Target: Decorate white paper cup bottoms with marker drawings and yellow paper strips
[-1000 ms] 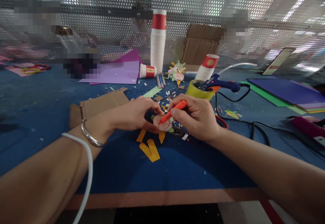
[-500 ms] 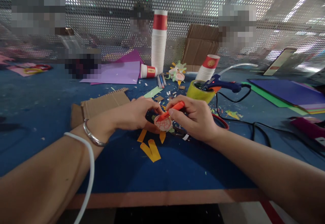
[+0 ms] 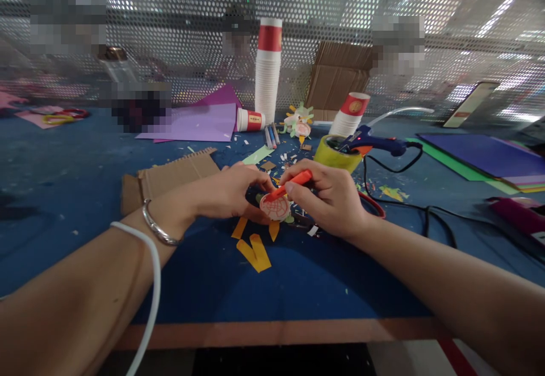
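Note:
My left hand [image 3: 238, 191] is closed around the edge of a small round white paper disc [image 3: 279, 209] marked with orange-red lines. Between the thumb and fingers of my right hand [image 3: 330, 197] is an orange marker [image 3: 298, 183], slanting down to the left with its tip at the disc's upper edge. An orange paper piece [image 3: 273, 230] shows just below the disc. Folded orange paper strips [image 3: 254, 254] lie on the blue table nearer to me. Greenish bits show behind the disc, partly hidden by my fingers.
Corrugated cardboard [image 3: 179, 174] lies beyond my left forearm. A blue glue gun [image 3: 374, 142] rests on a yellow tape roll [image 3: 336, 154], its black cord running right. Stacked paper cups [image 3: 268, 80], markers [image 3: 271, 136], a paper figure [image 3: 298, 119] and purple sheets [image 3: 200, 121] stand or lie behind, among scraps.
The whole view has shifted very slightly. Both hands keep their hold on the disc and the marker, and the marker's tip stays at the disc's upper edge.

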The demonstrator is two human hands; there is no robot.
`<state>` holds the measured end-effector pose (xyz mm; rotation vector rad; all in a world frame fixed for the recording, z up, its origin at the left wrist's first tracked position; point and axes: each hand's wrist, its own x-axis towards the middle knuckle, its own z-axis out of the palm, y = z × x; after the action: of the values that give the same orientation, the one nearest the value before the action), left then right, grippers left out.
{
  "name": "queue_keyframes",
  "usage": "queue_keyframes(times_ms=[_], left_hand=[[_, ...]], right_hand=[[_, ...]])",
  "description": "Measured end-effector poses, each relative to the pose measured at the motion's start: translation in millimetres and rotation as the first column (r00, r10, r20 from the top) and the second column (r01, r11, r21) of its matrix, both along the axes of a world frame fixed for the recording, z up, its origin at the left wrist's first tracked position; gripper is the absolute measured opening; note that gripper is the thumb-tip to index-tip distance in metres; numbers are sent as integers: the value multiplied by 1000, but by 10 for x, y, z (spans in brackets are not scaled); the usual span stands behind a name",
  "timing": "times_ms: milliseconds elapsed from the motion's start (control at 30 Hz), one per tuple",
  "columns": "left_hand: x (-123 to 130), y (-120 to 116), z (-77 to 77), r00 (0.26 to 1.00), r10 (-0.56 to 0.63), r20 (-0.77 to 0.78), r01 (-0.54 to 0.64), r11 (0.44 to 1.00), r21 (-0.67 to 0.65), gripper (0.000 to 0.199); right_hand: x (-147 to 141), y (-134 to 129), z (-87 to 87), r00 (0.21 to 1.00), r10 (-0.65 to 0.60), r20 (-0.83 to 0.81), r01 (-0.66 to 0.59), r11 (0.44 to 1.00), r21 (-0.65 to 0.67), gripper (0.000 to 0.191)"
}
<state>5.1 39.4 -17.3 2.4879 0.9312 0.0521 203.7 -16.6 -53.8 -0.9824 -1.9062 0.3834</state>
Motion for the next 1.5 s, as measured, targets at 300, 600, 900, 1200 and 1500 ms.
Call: queue_keyframes(times_ms=[300,600,900,1200,1500], left_hand=[[-8,-6,-9,1000,22,-20,-22,1000,0,39],[-5,3,-22,999,24,-40,-24,1000,6,42],[-12,15,-23,999,20,-26,-20,1000,-15,43],[-1,20,-31,1000,9,-2,-9,999,-50,42],[-24,16,-26,1000,-1,-4,1,999,-40,40]], right_hand=[[11,-9,6,1000,-30,-6,30,1000,-4,11],[6,20,-7,999,-46,-13,46,999,6,11],[11,17,-9,998,-66,15,66,997,28,11],[13,9,11,994,-94,49,91,994,66,11],[29,-7,22,994,-103,47,98,991,93,10]])
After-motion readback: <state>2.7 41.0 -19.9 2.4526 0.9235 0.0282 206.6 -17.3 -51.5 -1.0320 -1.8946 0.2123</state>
